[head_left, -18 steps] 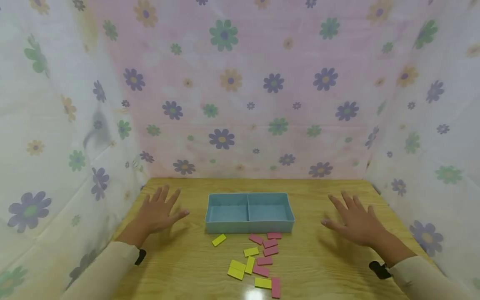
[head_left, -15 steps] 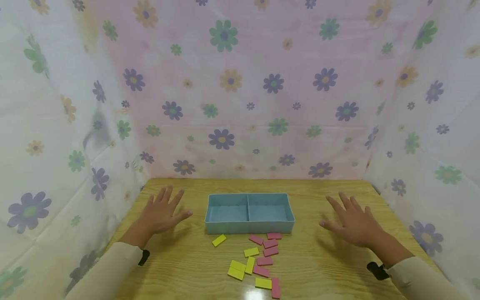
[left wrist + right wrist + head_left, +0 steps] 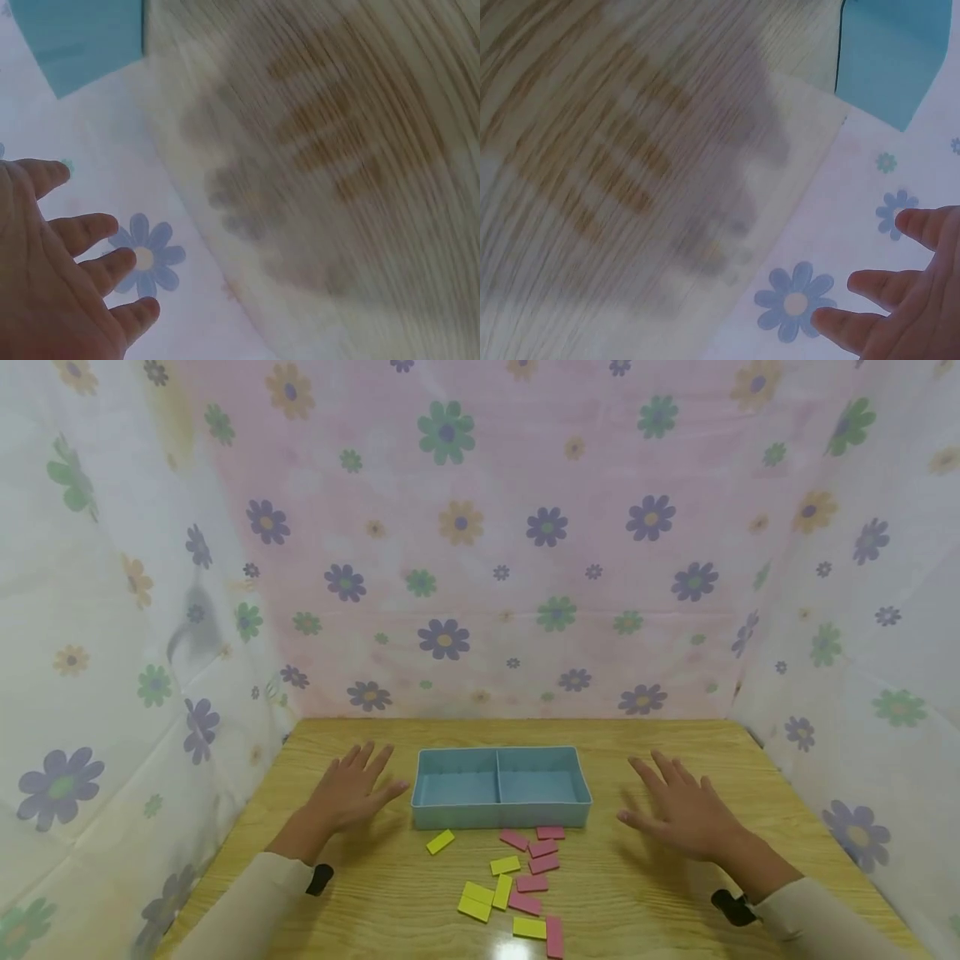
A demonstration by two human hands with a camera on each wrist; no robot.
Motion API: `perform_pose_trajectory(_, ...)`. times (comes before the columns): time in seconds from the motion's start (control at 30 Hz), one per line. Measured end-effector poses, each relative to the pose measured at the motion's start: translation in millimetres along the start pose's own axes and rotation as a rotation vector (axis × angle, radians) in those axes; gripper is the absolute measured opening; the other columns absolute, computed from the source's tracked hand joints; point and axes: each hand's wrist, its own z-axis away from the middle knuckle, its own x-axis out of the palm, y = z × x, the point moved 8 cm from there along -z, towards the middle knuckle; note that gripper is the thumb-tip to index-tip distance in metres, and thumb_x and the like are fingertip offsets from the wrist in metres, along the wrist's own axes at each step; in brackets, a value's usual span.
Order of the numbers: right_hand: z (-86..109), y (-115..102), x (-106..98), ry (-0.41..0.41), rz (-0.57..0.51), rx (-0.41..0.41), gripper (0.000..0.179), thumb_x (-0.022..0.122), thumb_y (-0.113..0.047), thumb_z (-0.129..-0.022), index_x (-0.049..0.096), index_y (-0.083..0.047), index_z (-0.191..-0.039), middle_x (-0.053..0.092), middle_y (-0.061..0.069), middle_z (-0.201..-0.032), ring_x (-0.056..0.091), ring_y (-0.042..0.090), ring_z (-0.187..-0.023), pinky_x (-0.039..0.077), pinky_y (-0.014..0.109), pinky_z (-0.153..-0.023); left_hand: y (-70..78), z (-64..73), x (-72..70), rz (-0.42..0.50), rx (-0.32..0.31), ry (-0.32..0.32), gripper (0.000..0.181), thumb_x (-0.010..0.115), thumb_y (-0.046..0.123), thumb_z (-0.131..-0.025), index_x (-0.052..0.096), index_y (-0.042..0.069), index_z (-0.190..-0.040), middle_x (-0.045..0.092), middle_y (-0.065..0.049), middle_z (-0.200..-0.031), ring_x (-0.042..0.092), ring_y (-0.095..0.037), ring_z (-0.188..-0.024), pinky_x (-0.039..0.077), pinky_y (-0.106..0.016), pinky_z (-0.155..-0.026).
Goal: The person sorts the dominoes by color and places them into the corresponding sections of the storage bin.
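Note:
A light blue tray (image 3: 500, 815) with two compartments, both bare, stands mid-table. My left hand (image 3: 352, 793) hovers flat with fingers spread just left of the tray and holds nothing. My right hand (image 3: 678, 810) is spread the same way to the tray's right, also holding nothing. In front of the tray lie several yellow tiles (image 3: 476, 899) and pink tiles (image 3: 532, 883), scattered flat on the wood. In the left wrist view my left hand (image 3: 71, 262) shows straight fingers above the table, with a tray corner (image 3: 79, 37) beyond. In the right wrist view my right hand (image 3: 900, 300) does likewise near the tray's corner (image 3: 892, 52).
The wooden table (image 3: 645, 910) is walled on three sides by flowered cloth (image 3: 480, 543) that hangs down to its edges. One yellow tile (image 3: 440, 842) lies apart, near the tray's front left corner.
Both hands have slid inward toward the tray, the left to the right and the right to the left. The tray and tiles have not moved.

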Motion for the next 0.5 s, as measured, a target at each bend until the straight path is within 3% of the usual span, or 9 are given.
perform_pose_trajectory(0.1, -1.3, -7.1, -0.4, 0.024, -0.014, -0.021, 0.090, 0.056, -0.070, -0.096, 0.028, -0.019, -0.165, 0.029, 0.027, -0.165, 0.036, 0.057, -0.143, 0.027, 0.086, -0.102, 6.1, -1.9, 3.7, 0.086, -0.007, -0.021, 0.090, 0.036, 0.075, -0.100, 0.021, 0.017, -0.167, 0.020, -0.023, -0.170, 0.022, -0.049, -0.155, 0.018, -0.074, -0.120)
perform_pose_trajectory(0.27, -4.3, -18.1, 1.3, 0.060, -0.061, -0.054, 0.081, 0.060, -0.068, -0.096, 0.047, -0.013, -0.154, 0.048, 0.020, -0.153, 0.052, 0.047, -0.133, 0.050, 0.069, -0.094, 14.1, -4.3, 9.1, 0.286, -0.042, -0.060, 0.090, 0.042, 0.073, -0.100, 0.013, 0.022, -0.168, 0.023, -0.022, -0.170, 0.026, -0.049, -0.154, 0.026, -0.074, -0.117)
perform_pose_trajectory(0.5, -8.8, -31.1, 13.2, 0.050, -0.162, -0.048, 0.061, 0.068, -0.059, -0.094, 0.063, -0.015, -0.136, 0.061, 0.007, -0.136, 0.064, 0.032, -0.118, 0.058, 0.051, -0.080, 25.5, -5.3, 17.5, 0.544, -0.060, -0.034, 0.088, 0.056, 0.067, -0.098, 0.021, 0.024, -0.167, 0.039, -0.019, -0.161, 0.052, -0.040, -0.138, 0.044, -0.064, -0.110)
